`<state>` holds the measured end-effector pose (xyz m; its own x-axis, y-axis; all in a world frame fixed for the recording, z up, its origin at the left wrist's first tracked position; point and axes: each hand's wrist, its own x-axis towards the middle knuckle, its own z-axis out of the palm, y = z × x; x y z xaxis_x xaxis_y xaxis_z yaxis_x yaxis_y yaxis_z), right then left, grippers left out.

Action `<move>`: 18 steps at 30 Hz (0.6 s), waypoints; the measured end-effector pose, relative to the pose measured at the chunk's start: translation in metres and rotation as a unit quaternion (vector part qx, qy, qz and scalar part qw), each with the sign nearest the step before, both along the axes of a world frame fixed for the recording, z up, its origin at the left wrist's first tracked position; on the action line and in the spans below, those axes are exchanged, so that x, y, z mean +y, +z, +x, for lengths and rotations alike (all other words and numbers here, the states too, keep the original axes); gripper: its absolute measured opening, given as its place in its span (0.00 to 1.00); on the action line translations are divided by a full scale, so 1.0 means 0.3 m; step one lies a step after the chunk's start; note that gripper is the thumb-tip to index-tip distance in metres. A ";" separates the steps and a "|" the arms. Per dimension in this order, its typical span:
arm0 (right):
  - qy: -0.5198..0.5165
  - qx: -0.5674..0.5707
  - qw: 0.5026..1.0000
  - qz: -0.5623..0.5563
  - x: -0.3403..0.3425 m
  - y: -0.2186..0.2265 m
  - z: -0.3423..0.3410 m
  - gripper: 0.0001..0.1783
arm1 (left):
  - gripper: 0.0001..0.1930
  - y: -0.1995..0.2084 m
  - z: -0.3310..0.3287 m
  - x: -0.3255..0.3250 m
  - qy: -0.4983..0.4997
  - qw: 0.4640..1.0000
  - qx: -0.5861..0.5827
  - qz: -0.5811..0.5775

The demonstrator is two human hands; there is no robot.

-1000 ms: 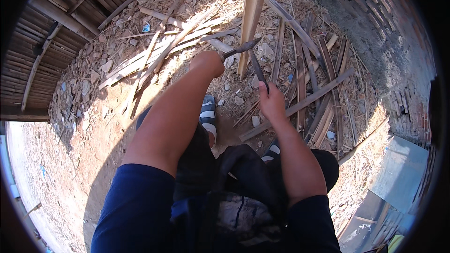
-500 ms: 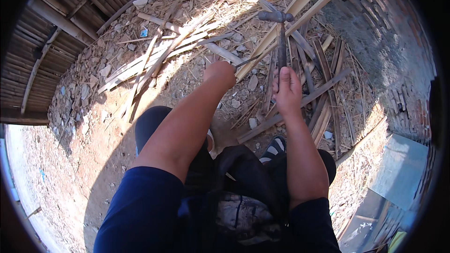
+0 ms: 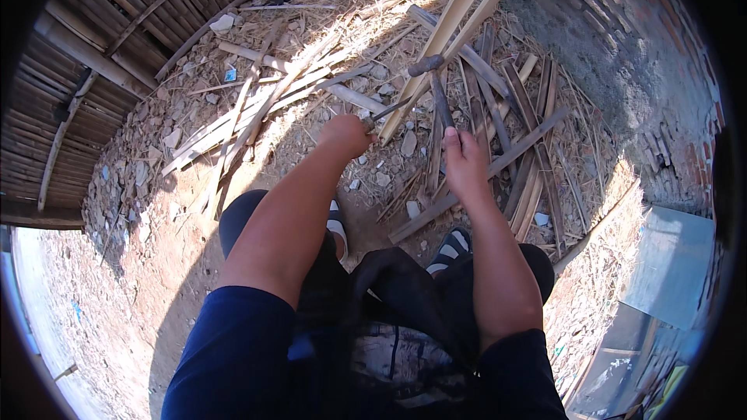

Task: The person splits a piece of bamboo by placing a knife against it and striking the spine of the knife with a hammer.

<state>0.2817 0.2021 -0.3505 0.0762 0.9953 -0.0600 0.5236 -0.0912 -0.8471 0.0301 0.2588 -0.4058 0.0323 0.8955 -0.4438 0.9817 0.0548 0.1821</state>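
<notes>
My right hand (image 3: 465, 159) is closed round the handle of a ball-peen hammer (image 3: 442, 101), thumb lying along it. The dark hammer head (image 3: 426, 65) overlaps two long pale strips (image 3: 461, 12), which look like split bamboo or wood and rise to the upper right. Left of their lower end, my left hand (image 3: 346, 137) is closed on a thin metal tool (image 3: 391, 109). Its straight dark shaft points up and right and meets the strips in the picture. The hand hides most of its handle, so its exact kind cannot be told.
Loose wooden slats (image 3: 537, 159) lie crossed on the right, with another heap of strips (image 3: 264, 101) on the left. Rubble and straw cover the ground. A brick wall (image 3: 622, 54) stands right and a bamboo-slat panel (image 3: 85, 93) upper left. My sandalled foot (image 3: 450, 250) is below the slats.
The hammer has come down and tilted left, its head now over the strips. My left hand has shifted slightly left and down with the metal tool. The strips sit further left in the picture.
</notes>
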 end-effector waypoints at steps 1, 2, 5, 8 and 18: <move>-0.005 0.011 0.999 0.030 0.003 0.019 -0.014 0.25 | 0.26 0.002 -0.004 -0.001 0.019 1.000 0.000 0.005; -0.009 0.021 0.998 0.060 0.005 0.039 -0.026 0.26 | 0.28 0.001 -0.007 0.000 0.038 0.999 -0.003 0.011; -0.024 0.006 0.990 0.139 0.000 0.087 -0.056 0.24 | 0.29 0.010 -0.015 0.004 0.067 0.998 -0.013 0.007; 0.028 -0.097 0.990 0.099 -0.012 0.019 -0.077 0.22 | 0.27 -0.017 -0.033 0.014 0.071 0.997 -0.010 0.016; 0.065 -0.106 0.987 0.105 -0.005 -0.057 -0.110 0.22 | 0.26 0.066 -0.034 -0.029 0.129 0.991 -0.042 0.000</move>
<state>0.2487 0.2007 -0.3675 -0.0638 0.9861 0.1531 0.6867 0.1547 -0.7103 0.0200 0.2501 -0.3859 -0.1612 0.8786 -0.4496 0.9165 0.3023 0.2622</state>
